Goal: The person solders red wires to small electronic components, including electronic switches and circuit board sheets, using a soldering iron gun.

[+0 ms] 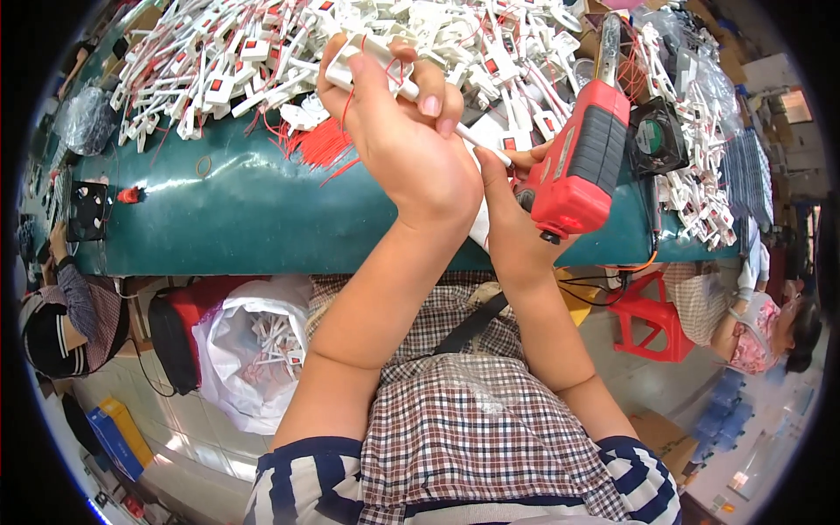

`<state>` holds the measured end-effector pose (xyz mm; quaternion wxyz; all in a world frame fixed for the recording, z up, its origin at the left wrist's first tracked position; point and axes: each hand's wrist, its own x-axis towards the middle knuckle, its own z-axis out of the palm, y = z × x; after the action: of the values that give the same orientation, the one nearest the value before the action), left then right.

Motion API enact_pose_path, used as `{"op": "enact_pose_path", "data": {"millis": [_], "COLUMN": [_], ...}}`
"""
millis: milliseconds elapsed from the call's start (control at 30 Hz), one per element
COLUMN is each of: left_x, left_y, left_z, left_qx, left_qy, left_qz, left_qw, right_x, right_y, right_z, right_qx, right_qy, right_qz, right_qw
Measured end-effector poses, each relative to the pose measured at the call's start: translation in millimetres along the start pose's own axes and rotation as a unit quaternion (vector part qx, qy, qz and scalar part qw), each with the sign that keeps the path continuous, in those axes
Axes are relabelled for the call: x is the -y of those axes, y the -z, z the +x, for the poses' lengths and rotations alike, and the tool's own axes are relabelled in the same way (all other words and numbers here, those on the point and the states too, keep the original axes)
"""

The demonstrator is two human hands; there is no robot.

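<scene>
My left hand (407, 144) is raised over the table with its fingers curled round a white plastic housing (374, 54) that has red wire running from it. From the palm side a thin white tube (483, 145) reaches toward my right hand (522, 219). The right thumb lies by the end of that tube. A red and black hand-held power tool (584, 157) with a long metal end rests in the right hand, and its body hides most of those fingers. Cut red wires (319, 147) lie in a bundle on the table left of my hands.
A large pile of white plastic parts (219, 70) with red squares covers the far side of the green table (219, 227). A black fan (656, 137) stands at right. Below are a white sack (254, 394) of parts and a red stool (649, 324). Other people sit at both sides.
</scene>
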<state>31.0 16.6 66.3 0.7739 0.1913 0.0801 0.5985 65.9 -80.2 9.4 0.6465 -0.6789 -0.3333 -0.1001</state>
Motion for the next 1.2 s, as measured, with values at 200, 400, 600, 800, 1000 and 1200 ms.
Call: {"op": "enact_pose_path", "data": {"millis": [200,400,600,800,1000,1200], "left_x": [6.0,3.6,-16.0,-26.6,-22.8,-17.3], "left_y": [-3.4,1.0,7.6,3.9,1.4,-0.9], "left_z": [-5.4,-3.2,19.1,4.2,-9.2,-18.7], "left_qx": [-0.022,-0.009,0.057,0.190,0.225,0.242], "left_qy": [-0.020,-0.022,0.134,0.396,0.439,0.477], "left_qz": [-0.008,-0.028,0.062,0.257,0.300,0.277], "left_qw": [1.000,0.999,0.987,0.861,0.816,0.798], "right_x": [-6.6,-3.0,23.7,37.3,5.1,-10.5], "right_y": [-0.8,1.7,30.7,43.8,47.3,57.9], "right_z": [0.3,-2.5,8.3,33.4,31.3,31.2], "right_qx": [-0.026,-0.018,0.062,0.055,0.046,0.057], "right_qy": [0.017,0.001,-0.106,-0.084,0.037,0.151], "right_qz": [-0.031,0.033,0.110,0.032,0.023,-0.078], "right_qw": [0.999,0.999,0.986,0.994,0.998,0.984]}}
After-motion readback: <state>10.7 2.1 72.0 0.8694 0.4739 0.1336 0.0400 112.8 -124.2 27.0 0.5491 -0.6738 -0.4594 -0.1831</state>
